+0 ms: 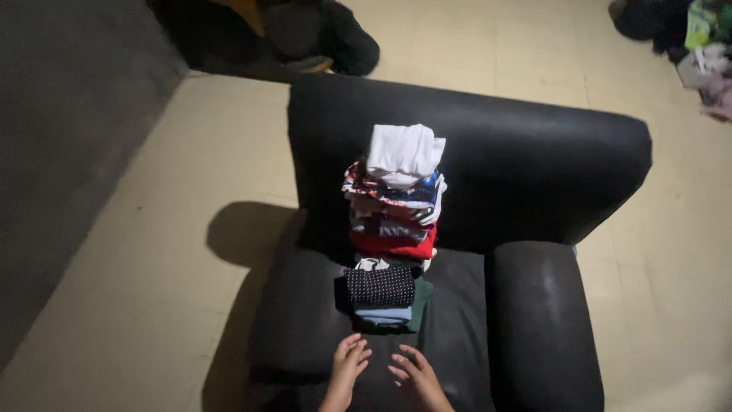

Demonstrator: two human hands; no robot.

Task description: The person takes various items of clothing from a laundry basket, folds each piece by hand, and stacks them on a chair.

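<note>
Hands (381, 370) open — clothes stack (393, 229) upright, vertical.

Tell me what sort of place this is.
Probably a room in a home, likely a living room: a black padded armchair stands on a pale tiled floor, a tall stack of folded clothes sits on its seat, and more loose clothes lie on the floor.

Blk armchair (534, 160), beige tile floor (152, 252).

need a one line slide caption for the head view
Two bare hands, left hand and right hand, hover open before a tall stack of folded clothes on a black armchair.
</note>
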